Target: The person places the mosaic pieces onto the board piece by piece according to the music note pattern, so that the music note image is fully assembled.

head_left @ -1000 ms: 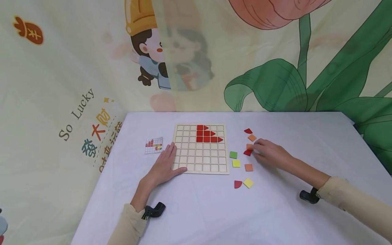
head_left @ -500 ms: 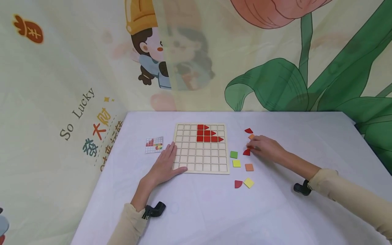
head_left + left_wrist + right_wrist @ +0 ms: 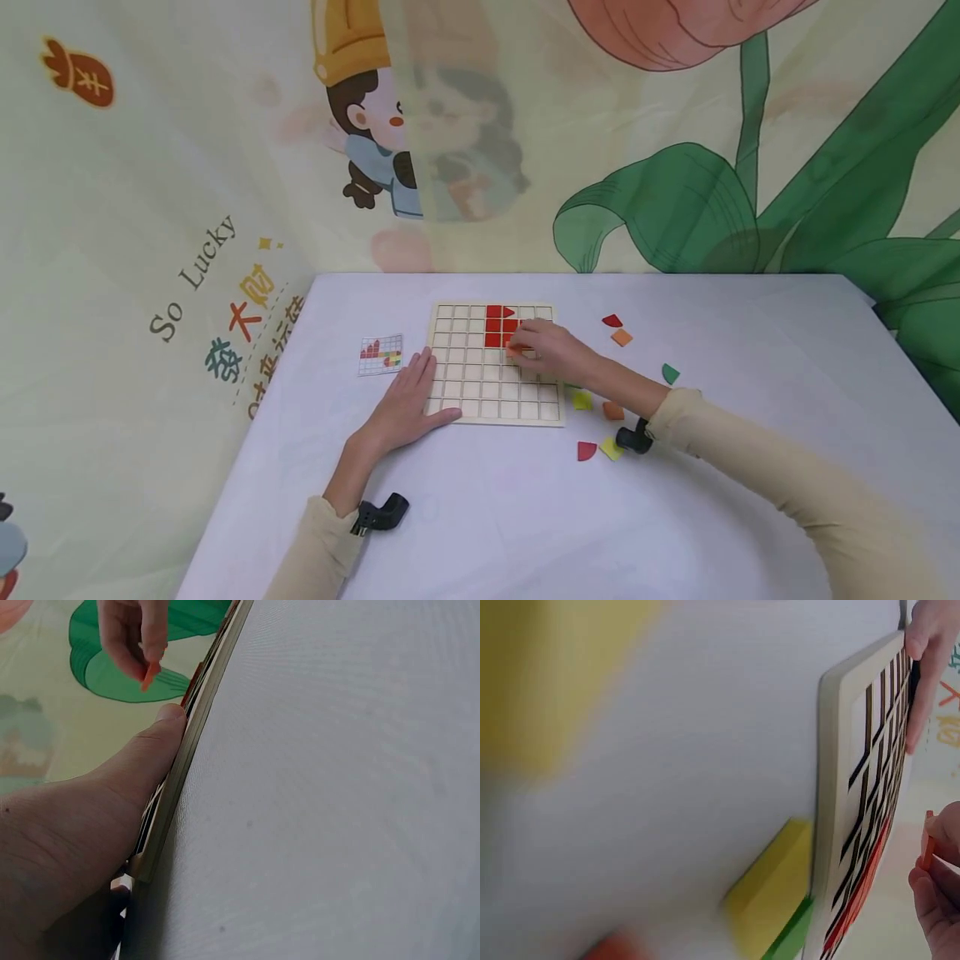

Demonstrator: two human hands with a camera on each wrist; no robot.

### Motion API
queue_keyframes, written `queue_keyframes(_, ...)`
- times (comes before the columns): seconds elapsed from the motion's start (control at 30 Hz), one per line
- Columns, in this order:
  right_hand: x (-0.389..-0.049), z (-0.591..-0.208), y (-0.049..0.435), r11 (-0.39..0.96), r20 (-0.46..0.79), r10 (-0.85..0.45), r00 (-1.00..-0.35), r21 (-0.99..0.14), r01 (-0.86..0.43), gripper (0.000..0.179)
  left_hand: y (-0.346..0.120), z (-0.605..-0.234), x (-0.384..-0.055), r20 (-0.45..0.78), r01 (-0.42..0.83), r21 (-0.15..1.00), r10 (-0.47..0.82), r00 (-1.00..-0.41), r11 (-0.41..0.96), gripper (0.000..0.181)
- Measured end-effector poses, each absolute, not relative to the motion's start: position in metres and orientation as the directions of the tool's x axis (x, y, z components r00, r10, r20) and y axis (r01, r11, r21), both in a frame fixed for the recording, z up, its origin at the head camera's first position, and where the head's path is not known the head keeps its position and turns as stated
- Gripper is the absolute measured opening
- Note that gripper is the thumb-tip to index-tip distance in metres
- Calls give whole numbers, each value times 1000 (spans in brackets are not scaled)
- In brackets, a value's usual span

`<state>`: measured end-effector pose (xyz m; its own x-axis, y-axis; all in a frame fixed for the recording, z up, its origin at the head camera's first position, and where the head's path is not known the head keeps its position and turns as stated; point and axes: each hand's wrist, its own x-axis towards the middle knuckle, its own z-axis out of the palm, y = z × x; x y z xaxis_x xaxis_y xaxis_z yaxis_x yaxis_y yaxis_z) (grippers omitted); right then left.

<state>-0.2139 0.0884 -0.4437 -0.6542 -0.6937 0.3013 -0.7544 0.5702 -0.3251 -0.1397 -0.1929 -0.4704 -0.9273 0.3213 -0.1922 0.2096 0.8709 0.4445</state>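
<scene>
My right hand (image 3: 553, 350) is over the upper right of a wooden grid board (image 3: 465, 392), pinching an orange square tile (image 3: 928, 841) between thumb and fingers. In the left wrist view the tile points down from the fingertips. Red tiles (image 3: 493, 325) fill part of the board's top rows, some hidden behind this hand. My left hand (image 3: 401, 410) rests at the board's left side, fingers straight along the edge. Its thumb (image 3: 146, 750) lies on the near edge.
A small pattern card (image 3: 381, 355) lies left of the board. To the right are loose pieces: a red quarter (image 3: 612, 321), orange squares (image 3: 621, 337), a green quarter (image 3: 671, 373), yellow squares (image 3: 582, 400) and another red quarter (image 3: 587, 451). The right forearm covers part of this area.
My right hand has picked up an orange square from the loose pieces and carried it left over the board. The green quarter has come into sight. My left hand has stayed put.
</scene>
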Motion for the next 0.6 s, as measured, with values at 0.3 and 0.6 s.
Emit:
queue_keyframes(0.3, -225, -452, 54, 569, 186, -763, -619, -261, -780, 12, -191, -469, -140, -199, 212, 441, 325, -925, 872, 102)
queue_keyframes(0.6, -225, -452, 47, 585, 124, -772, -623, -245, -773, 15, -192, -467, -140, -207, 197, 445, 315, -926, 873, 103)
